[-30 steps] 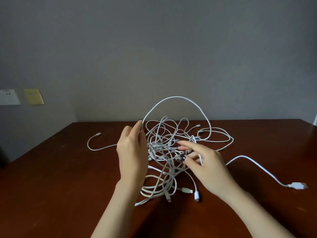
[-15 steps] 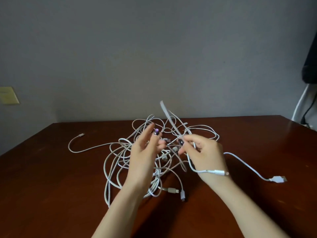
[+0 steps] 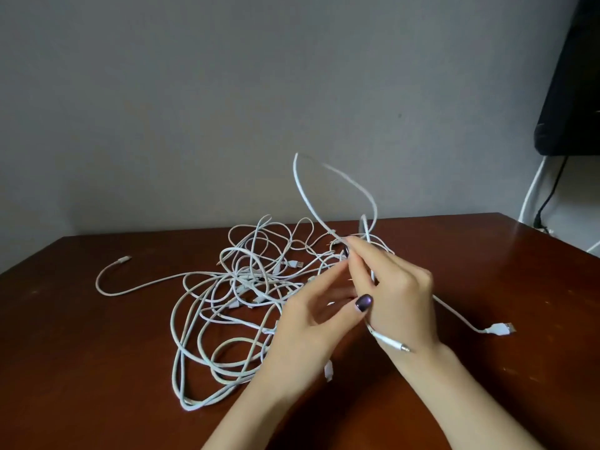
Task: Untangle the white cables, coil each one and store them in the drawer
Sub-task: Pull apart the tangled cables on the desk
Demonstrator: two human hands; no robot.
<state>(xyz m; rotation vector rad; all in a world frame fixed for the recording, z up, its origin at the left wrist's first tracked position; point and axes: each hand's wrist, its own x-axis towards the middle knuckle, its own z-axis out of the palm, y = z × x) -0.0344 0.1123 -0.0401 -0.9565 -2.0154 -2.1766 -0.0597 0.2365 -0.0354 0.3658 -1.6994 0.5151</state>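
Note:
A tangle of white cables point(image 3: 246, 280) lies spread over the middle of the dark wooden table point(image 3: 97, 368). My right hand point(image 3: 399, 293) pinches one white cable between thumb and fingertips; its loop point(image 3: 305, 193) arcs up above the table and its jack end point(image 3: 394, 344) hangs below my palm. My left hand point(image 3: 311, 323) is held just left of the right one, fingers relaxed and reaching toward the pinched cable, holding nothing that I can see. A loose USB plug point(image 3: 500, 329) lies to the right, another cable end point(image 3: 123, 259) at the far left. No drawer is in view.
A grey wall stands behind the table. A black object point(image 3: 571, 92) hangs at the upper right with a white and a black cord point(image 3: 545, 196) running down behind the table's far right corner. The table's back edge runs across the view.
The pinched cable's loop has risen higher above the table. My right hand has lifted slightly and my left hand has closed in next to it. The view has shifted left-to-right.

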